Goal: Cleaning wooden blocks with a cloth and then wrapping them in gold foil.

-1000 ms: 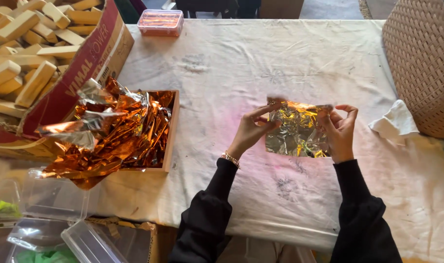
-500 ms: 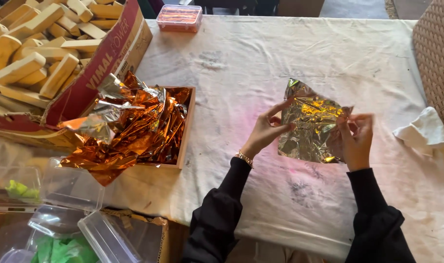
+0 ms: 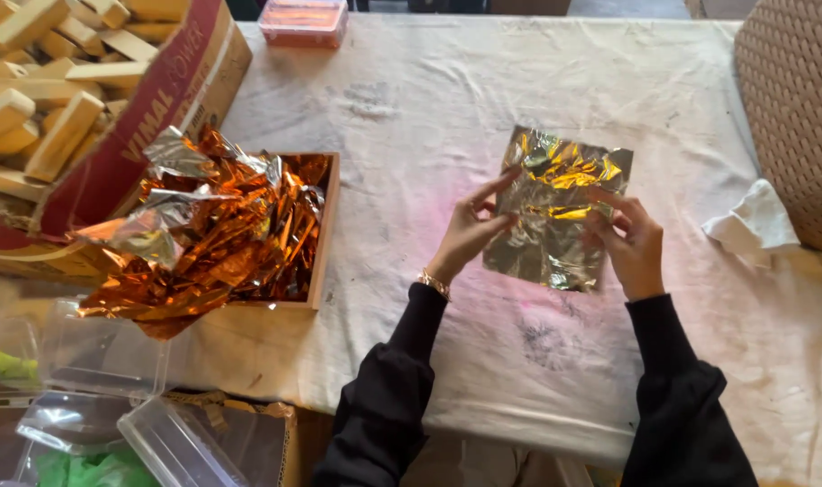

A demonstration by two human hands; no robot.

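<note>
- Above the cloth-covered table: foil sheet, long axis running away from the person
- Left hand: fingertips pinch its left edge
- Right hand: fingers clamp its right edge, equally near

Wooden tray left, wicker basket right
</note>
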